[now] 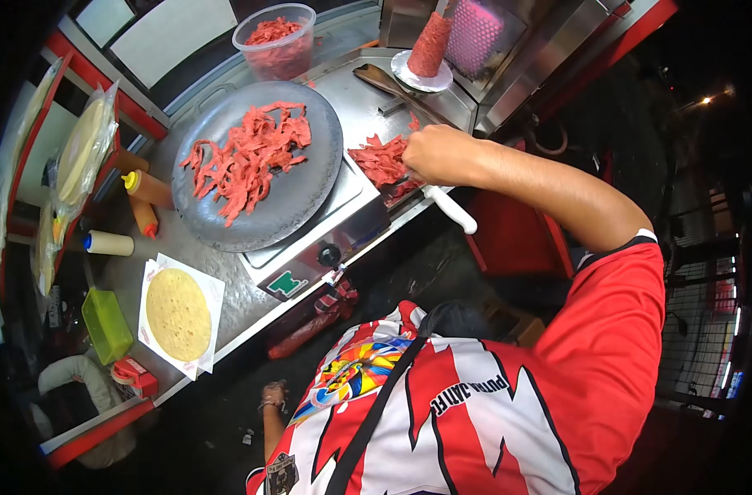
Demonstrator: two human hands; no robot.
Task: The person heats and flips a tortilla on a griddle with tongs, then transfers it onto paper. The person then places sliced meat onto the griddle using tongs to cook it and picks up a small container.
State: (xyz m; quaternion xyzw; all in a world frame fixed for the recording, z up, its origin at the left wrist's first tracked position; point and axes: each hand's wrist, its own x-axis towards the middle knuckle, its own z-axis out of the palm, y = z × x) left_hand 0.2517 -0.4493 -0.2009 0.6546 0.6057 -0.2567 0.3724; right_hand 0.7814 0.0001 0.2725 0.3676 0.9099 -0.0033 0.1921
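My right hand (pixel 438 155) is closed at the edge of a pile of red sliced meat strips (pixel 379 161) on the steel counter, its fingertips partly hidden among them. Just below it, a knife with a white handle (pixel 452 211) sticks out over the counter edge. More meat strips (pixel 256 153) lie spread on the round dark griddle (pixel 219 234) to the left. Low beside my body hangs my left hand (pixel 274 393), small in view, fingers loose and apart, with no object visible in it.
A flatbread (pixel 178 313) lies on white paper at the counter's near left. Sauce bottles (pixel 149 190) stand beside the griddle. Behind are a plastic tub of meat (pixel 277 49), wooden tongs (pixel 392 89) and a meat cone (pixel 430 49) on a foil-covered plate. A green box (pixel 105 324) stands leftmost.
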